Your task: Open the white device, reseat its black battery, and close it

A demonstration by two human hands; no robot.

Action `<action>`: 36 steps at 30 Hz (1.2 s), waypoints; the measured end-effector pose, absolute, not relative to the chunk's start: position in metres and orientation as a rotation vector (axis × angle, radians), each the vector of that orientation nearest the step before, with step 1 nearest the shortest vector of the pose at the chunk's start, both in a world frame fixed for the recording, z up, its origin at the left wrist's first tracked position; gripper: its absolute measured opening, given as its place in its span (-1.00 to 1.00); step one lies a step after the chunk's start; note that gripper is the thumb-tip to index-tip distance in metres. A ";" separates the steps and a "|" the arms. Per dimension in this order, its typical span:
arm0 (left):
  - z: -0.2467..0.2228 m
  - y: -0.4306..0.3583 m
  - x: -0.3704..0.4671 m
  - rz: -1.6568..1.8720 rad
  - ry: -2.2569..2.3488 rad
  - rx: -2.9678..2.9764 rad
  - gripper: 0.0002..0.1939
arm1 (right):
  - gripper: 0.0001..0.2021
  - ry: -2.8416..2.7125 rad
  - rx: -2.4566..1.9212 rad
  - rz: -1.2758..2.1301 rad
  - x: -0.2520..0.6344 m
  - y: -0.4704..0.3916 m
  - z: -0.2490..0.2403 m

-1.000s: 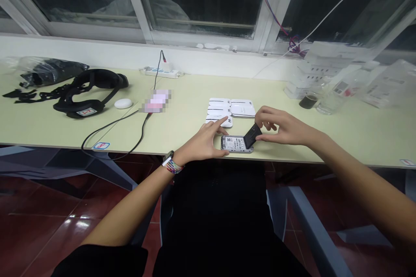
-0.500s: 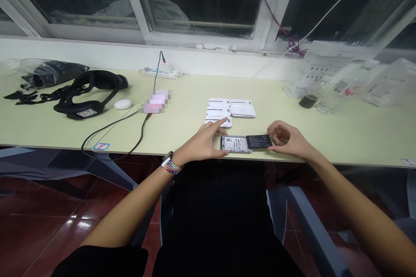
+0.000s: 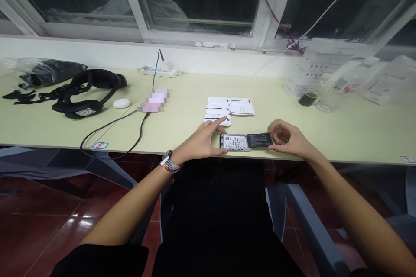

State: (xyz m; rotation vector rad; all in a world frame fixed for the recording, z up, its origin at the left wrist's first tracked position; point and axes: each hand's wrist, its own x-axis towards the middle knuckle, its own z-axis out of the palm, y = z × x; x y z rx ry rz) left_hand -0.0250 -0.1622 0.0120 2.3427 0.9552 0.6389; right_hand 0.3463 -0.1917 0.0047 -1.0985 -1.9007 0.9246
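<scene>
My left hand (image 3: 202,143) grips the left end of a small electronic device (image 3: 234,142) between thumb and fingers. The device lies near the table's front edge with its back off, showing a white printed label inside. A flat black battery (image 3: 259,140) is pinched at its right end by my right hand (image 3: 287,140). The battery's left end is close against the device's right end; whether they touch I cannot tell. Just behind my left hand lie several white covers or cases (image 3: 217,106), and a white rounded one (image 3: 242,107) sits beside them.
To the left are a black headset (image 3: 87,95), a white oval case (image 3: 121,103), a blurred pink item (image 3: 156,100) on a black cable and a power strip (image 3: 160,72). White boxes (image 3: 313,67), a cup of dark liquid (image 3: 307,98) and a clear bottle (image 3: 338,88) stand at the right.
The battery has shifted very slightly right, away from the device, with my right hand. My left hand keeps the same hold, and the view has moved a little.
</scene>
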 end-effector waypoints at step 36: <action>0.016 -0.165 -0.025 0.627 0.956 2.337 0.10 | -0.51 -1.934 -1.144 0.897 0.342 -0.194 0.010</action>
